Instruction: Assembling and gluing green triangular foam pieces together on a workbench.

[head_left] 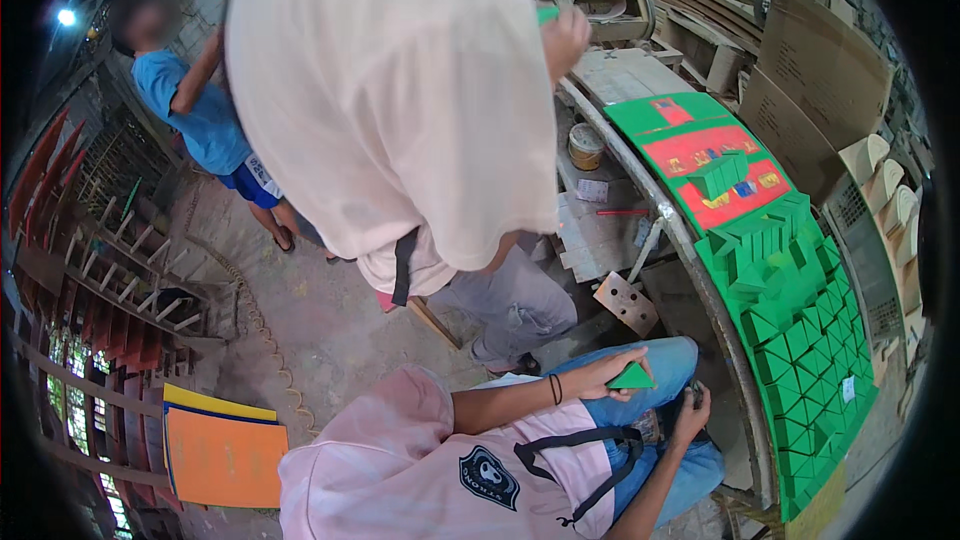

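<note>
My left hand [612, 372], with a dark band at the wrist, grips a green triangular block [632, 377] above my jeans-covered leg. My right hand [690, 418] is closed around a small dark object [696, 395], too small to identify, near my other knee. Many more green triangular blocks [800, 365] lie in close rows on a long green board [745, 315] atop the bench to the right. A few longer green blocks [720, 175] rest farther up it, where red paint covers part of the surface.
A co-worker in a cream shirt [400, 90] sits close by, a green piece [546, 15] in one hand. Someone in blue [200, 110] stands behind. A perforated brick [625, 303] and a small tub [585, 146] are beside the bench; cardboard [825, 50] leans beyond it. Orange sheets [226, 458] stand left.
</note>
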A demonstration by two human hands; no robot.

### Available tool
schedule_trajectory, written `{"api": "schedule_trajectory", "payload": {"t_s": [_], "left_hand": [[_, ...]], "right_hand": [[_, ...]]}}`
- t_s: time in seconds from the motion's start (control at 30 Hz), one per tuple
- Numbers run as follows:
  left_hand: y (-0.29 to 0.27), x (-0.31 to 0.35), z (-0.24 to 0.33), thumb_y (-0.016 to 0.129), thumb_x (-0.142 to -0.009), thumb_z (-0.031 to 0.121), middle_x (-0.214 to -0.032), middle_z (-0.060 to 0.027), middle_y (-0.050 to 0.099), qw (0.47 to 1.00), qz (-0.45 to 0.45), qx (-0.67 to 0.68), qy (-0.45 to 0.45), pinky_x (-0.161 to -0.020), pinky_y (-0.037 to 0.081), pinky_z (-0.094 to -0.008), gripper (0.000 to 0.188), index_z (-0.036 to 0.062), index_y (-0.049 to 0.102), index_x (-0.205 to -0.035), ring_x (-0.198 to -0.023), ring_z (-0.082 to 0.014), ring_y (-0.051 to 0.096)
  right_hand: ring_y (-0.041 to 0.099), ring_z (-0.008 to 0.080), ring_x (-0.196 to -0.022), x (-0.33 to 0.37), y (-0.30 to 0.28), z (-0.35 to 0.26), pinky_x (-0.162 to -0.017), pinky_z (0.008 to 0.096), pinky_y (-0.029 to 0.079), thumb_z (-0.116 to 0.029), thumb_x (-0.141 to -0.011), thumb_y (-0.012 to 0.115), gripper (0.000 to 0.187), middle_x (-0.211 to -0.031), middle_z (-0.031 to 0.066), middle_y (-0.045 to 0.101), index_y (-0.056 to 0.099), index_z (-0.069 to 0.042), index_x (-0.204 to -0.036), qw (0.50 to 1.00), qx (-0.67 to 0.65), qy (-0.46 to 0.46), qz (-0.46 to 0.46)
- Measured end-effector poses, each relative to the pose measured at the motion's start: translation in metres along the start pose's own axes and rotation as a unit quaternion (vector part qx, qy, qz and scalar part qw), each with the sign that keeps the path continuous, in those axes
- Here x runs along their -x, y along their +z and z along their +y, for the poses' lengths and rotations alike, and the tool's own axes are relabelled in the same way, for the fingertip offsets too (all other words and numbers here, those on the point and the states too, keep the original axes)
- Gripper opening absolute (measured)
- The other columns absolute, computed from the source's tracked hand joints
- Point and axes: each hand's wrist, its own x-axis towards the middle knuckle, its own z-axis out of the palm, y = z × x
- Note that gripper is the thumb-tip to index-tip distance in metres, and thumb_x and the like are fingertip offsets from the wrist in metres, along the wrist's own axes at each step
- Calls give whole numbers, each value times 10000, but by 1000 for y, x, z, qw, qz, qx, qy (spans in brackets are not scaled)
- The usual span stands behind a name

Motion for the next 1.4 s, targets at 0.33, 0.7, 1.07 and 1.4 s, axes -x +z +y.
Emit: {"api": "schedule_trajectory", "payload": {"t_s": [0.33,0.7,1.07,1.4], "left_hand": [[4,-30,12,413,-953,504,-788,-86,613,998,46,29,-10,-397,339,-185,475,60,582,-940,-513,-74,445],[13,-97,-1,395,-948,224,-797,-111,620,998,17,-26,-55,-355,259,-205,302,-16,578,-939,-424,-73,374],[8,-112,-9,415,-940,243,-708,-44,569,982,164,-92,16,-379,298,-219,299,15,604,-901,-462,-78,427],[9,-114,-7,425,-934,211,-694,-52,569,978,168,-117,-27,-387,316,-227,280,21,611,-845,-482,-94,461]], "right_hand": [[617,154,-827,9,-1,-35,-787,293,482,-94,-832,629,278,-959,120,679,639,-32,-1103,997,-8,79,0],[516,73,-564,35,0,-102,-506,233,418,-19,-794,650,269,-746,33,611,617,-8,-1061,957,-277,92,5],[587,181,-707,51,24,-109,-631,294,482,17,-785,631,297,-812,85,575,681,-65,-1066,985,-45,-165,12],[585,197,-708,44,25,-104,-638,291,476,59,-776,616,315,-846,108,556,679,-57,-1062,989,-7,-141,45]]}}
